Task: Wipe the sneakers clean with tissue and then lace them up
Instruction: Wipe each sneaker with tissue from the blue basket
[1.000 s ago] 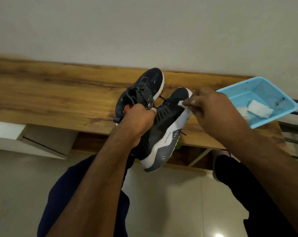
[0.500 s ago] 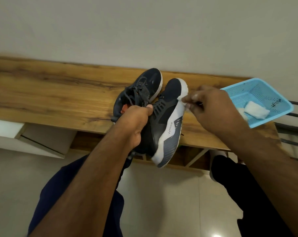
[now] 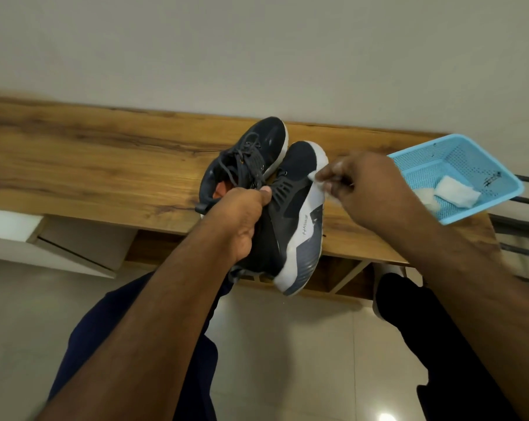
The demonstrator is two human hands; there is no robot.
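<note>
Two dark sneakers occupy the middle of the wooden counter point(image 3: 90, 165). The far sneaker point(image 3: 257, 153) rests on the surface with its grey laces point(image 3: 248, 159) threaded but loose. The near sneaker point(image 3: 290, 214) is lifted and tilted, heel overhanging the near edge, toe pointing away. The left hand point(image 3: 242, 220) grips it at the collar, fingers curled into the opening. The right hand point(image 3: 363, 186) pinches a white tissue point(image 3: 316, 179) against the white rubber sole edge near the toe, on the shoe's right side.

Compared with a second ago, the tissue has shifted slightly nearer along that sole edge, while the left hand's hold is unchanged; wiping of this shoe appears to be under way, with lacing yet to come.

At far right, a light blue plastic basket point(image 3: 433, 156) overhangs the counter end and holds more folded tissues point(image 3: 456, 194), well apart from the right hand.
</note>
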